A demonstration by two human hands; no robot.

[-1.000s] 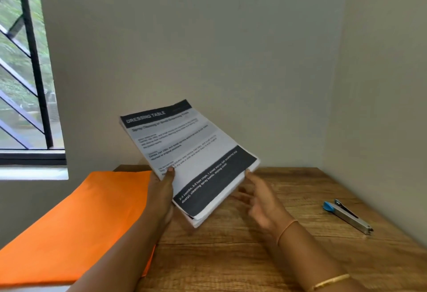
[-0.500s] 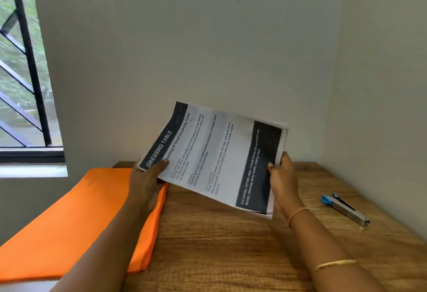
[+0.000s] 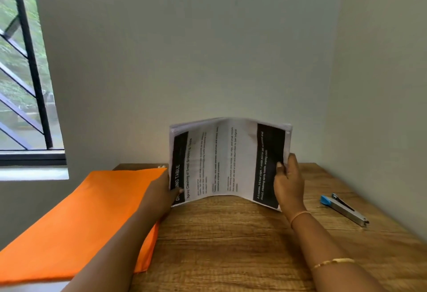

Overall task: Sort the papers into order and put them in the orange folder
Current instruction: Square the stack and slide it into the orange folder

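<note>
On the wooden surface (image 3: 231,245), just right of the orange folder (image 3: 80,217) that is lying flat and apparently closed, the papers (image 3: 221,160) are standing on a long edge and bowing in the middle. The left hand (image 3: 161,194) and the right hand (image 3: 288,183) are each clamping a short end, with thumbs pressing the front and fingers (image 3: 293,161) wrapping behind. The person seems to be squaring the stack. Opening the folder next is going to need one hand free.
</note>
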